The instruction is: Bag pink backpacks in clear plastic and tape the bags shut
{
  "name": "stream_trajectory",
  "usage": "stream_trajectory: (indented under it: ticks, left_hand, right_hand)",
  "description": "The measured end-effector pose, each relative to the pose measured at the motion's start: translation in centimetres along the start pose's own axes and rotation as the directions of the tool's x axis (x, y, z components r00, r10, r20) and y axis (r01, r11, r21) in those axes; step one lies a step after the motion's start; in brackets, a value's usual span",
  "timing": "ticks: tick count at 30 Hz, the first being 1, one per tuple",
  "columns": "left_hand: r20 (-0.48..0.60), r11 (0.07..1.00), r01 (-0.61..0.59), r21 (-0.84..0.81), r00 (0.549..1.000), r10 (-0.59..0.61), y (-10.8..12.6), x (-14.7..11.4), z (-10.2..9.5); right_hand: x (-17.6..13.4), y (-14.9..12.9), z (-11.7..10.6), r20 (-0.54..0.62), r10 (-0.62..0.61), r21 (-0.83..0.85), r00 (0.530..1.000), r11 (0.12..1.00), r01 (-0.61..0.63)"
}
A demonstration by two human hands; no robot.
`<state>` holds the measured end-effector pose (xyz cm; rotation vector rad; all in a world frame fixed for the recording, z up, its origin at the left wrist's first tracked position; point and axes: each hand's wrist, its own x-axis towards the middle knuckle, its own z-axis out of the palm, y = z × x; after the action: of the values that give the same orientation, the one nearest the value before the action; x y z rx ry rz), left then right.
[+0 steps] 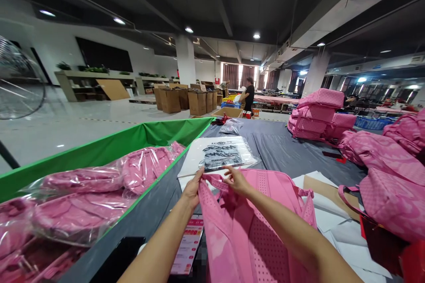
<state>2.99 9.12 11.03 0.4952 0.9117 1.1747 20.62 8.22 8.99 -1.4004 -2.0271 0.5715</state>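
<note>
Adjusting looks to be the step in hand, as a pink backpack (254, 241) is handled at its top end, at the near side of the grey table (275, 152). Its upper left corner is pinched by the left hand (192, 189), thumb and fingers closed on the cloth. Just beside, the right hand (238, 182) is held partly open, fingers bent at the top; whether anything is gripped cannot be told. For the next move, a steady left pinch seems called for.
</note>
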Motion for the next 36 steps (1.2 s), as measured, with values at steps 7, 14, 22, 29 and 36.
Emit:
stream_trajectory:
  ticks: [7,14,22,29,36]
  left_hand:
    - [0.27,0.841,-0.445,0.307,0.889,0.371,4.3,-4.9,5.4]
    - [0.301,0.826,-0.47,0.311,0.873,0.383,1.7,-2.8,8.3]
    - [0.355,0.528,-0.539,0.656,0.838,0.414,-8.4,2.7,10.6]
    - [0.578,-0.234,-0.53,0.815,0.709,0.405,-10.4,0.4,11.6]
    - [0.933,0.037,-0.932,0.361,0.36,-0.029,-17.0,-0.7,17.1]
  right_hand:
    - [3.3,-2.2,-4.6,-0.298,-0.275,0.131,0.914,0.937,0.325]
    - [-8.9,-0.6,-4.3,0.086,-0.062,0.435,0.994,0.9,0.019]
    - [-26.9,-5.1,-6.2,0.252,-0.118,0.191,0.961,0.979,0.071]
    - [-23.0,7.8,-16.3,-0.448,0.698,0.17,0.559,0.68,-0.713]
    - [-17.8,9.1,-15.8,-0.628,0.548,0.13,0.553,0.774,-0.62]
